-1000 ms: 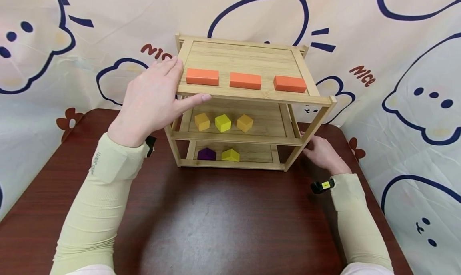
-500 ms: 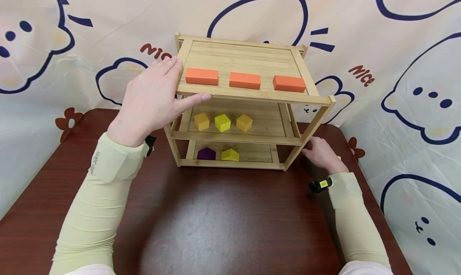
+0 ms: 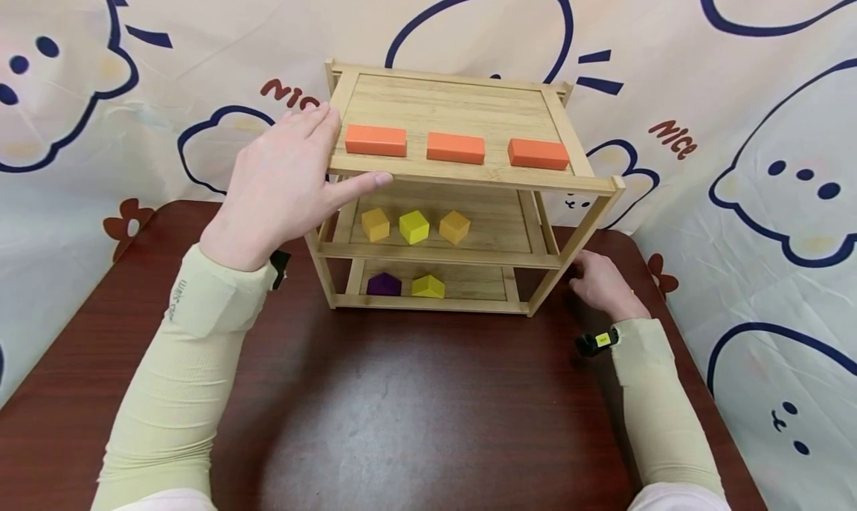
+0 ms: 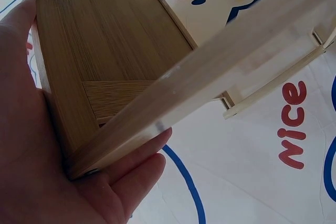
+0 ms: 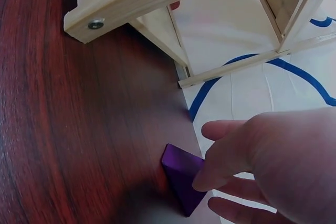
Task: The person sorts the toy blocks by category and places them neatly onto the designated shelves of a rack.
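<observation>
A three-tier wooden shelf (image 3: 462, 105) stands on the table. My left hand (image 3: 277, 184) rests on its upper left corner, fingers straight along the side and thumb lying along the front edge. In the left wrist view, that corner sits against the palm between thumb and fingers. To the right of the shelf, low over the table, my right hand (image 3: 605, 284) pinches a purple triangular block (image 5: 181, 174) at one end. The thumb overlaps the block in the right wrist view, and the far fingers are partly hidden.
Three orange rectangular blocks (image 3: 456, 147) line the top tier. On the middle tier are three yellow-toned cubes (image 3: 414, 228). The bottom tier bears a purple block (image 3: 384, 285) and a yellow triangular block (image 3: 428, 286). A patterned cloth (image 3: 770, 198) hangs behind and beside the table (image 3: 428, 407).
My right hand has drawn slightly away from the shelf's right post, and its fingers have come closer together. The left hand and the blocks on the shelf have stayed put.
</observation>
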### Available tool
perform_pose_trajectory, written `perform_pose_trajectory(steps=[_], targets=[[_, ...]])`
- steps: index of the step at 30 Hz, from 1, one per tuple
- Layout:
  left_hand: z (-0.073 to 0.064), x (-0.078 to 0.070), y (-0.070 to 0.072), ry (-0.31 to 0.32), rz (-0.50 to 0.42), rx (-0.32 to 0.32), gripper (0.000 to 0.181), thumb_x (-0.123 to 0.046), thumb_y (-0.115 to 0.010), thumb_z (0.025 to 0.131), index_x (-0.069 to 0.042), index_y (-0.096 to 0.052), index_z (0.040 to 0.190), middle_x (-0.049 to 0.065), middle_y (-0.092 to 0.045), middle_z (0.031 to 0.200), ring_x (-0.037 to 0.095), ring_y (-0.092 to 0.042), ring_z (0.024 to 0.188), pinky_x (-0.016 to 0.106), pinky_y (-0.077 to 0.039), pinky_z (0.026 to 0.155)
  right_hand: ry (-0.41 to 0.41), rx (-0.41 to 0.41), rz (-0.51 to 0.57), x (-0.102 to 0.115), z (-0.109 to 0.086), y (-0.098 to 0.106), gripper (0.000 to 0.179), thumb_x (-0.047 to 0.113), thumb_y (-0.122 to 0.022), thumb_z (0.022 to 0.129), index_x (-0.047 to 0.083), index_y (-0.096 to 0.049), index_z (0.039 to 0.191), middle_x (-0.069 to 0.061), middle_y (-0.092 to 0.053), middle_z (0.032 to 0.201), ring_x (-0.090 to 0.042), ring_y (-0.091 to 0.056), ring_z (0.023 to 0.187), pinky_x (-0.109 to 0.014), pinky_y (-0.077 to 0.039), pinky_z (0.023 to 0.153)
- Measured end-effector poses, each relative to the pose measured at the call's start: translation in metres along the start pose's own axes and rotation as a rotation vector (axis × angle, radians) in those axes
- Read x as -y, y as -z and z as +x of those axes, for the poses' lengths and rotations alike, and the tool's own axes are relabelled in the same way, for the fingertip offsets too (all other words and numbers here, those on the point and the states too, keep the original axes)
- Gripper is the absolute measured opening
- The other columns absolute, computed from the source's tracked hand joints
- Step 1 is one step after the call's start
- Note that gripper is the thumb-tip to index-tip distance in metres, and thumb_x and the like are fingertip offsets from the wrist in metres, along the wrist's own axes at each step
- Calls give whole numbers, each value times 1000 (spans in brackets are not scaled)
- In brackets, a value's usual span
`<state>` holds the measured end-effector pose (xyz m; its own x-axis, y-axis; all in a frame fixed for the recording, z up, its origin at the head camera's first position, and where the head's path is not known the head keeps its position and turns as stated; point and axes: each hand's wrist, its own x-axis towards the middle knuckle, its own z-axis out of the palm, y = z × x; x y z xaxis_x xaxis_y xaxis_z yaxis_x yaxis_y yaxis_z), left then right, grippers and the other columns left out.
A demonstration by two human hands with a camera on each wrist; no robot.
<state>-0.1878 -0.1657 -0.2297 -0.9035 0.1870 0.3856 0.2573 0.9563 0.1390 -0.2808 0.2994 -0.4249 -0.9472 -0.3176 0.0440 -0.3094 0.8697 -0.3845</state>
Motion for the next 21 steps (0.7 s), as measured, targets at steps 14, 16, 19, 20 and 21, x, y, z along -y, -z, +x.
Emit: perform_pose_trajectory(steps=[14, 16, 19, 20, 21], targets=[[-2, 0, 1, -8, -18, -16, 104, -84, -48, 86, -9, -37, 157, 18, -50, 147, 40, -48, 131, 61, -42, 100, -60, -26, 19, -7, 4, -4, 35, 10, -77, 89, -4, -68, 119, -25, -68, 108, -37, -62, 92, -56, -50, 87], [-2, 0, 1, -7, -20, -17, 104, -84, -48, 86, -9, -37, 157, 18, -50, 147, 40, -49, 131, 61, -43, 99, -68, -25, 17, -8, 5, -4, 34, 10, -77, 89, -4, -68, 119, -25, -69, 107, -36, -63, 91, -55, -51, 86], [-2, 0, 1, -7, -22, -16, 104, -84, -49, 86, -9, -36, 158, 18, -50, 147, 40, -49, 131, 61, -43, 99, -67, -32, 13, -8, 5, -5, 31, 9, -77, 89, -5, -69, 116, -24, -70, 103, -36, -63, 88, -55, -51, 83], [-2, 0, 1, -7, -21, -17, 104, -84, -49, 86, -9, -36, 158, 18, -50, 147, 40, -49, 131, 62, -43, 99, -65, -37, 11, -8, 5, -5, 30, 8, -76, 89, -5, -69, 115, -24, -70, 102, -35, -63, 87, -54, -51, 83], [-2, 0, 1, -7, -21, -18, 104, -84, -48, 86, -9, -36, 157, 18, -50, 147, 40, -49, 131, 61, -43, 99, -64, -40, 11, -9, 6, -5, 29, 8, -77, 89, -5, -69, 115, -23, -70, 101, -35, -62, 86, -54, -51, 82]])
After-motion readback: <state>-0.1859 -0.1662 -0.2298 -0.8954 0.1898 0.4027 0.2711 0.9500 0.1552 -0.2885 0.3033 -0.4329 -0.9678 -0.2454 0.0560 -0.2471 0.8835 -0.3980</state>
